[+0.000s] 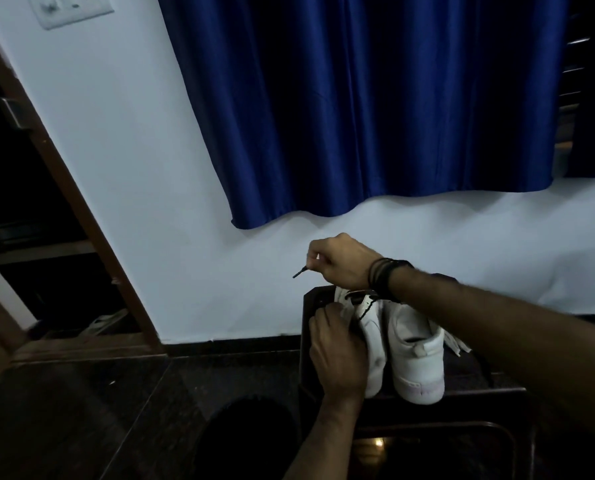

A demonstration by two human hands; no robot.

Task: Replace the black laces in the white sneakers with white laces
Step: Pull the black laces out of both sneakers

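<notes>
- Two white leather sneakers are seen standing side by side, heels toward the camera, on a small dark tabletop [462, 379]; the left white sneaker [372, 341] is partly covered by a hand, while the right white sneaker [417, 355] is shown whole from behind, with a pull tab at its heel
- A thin black lace [363, 311] is seen threaded at the front of the left sneaker; its free end [300, 273] sticks out to the left, beyond a raised fist
- Flat white laces [457, 344] are seen lying just beside the right sneaker, on its right
- The left hand [337, 355] is laid against the left sneaker's outer side, fingers curled over its upper; the shoe is held by it
- The right hand [341, 261] is raised above the toes of the sneakers, closed in a fist round the black lace; dark bands are worn at its wrist
- A dark blue satin curtain [375, 105] is hung on the pale wall behind
</notes>
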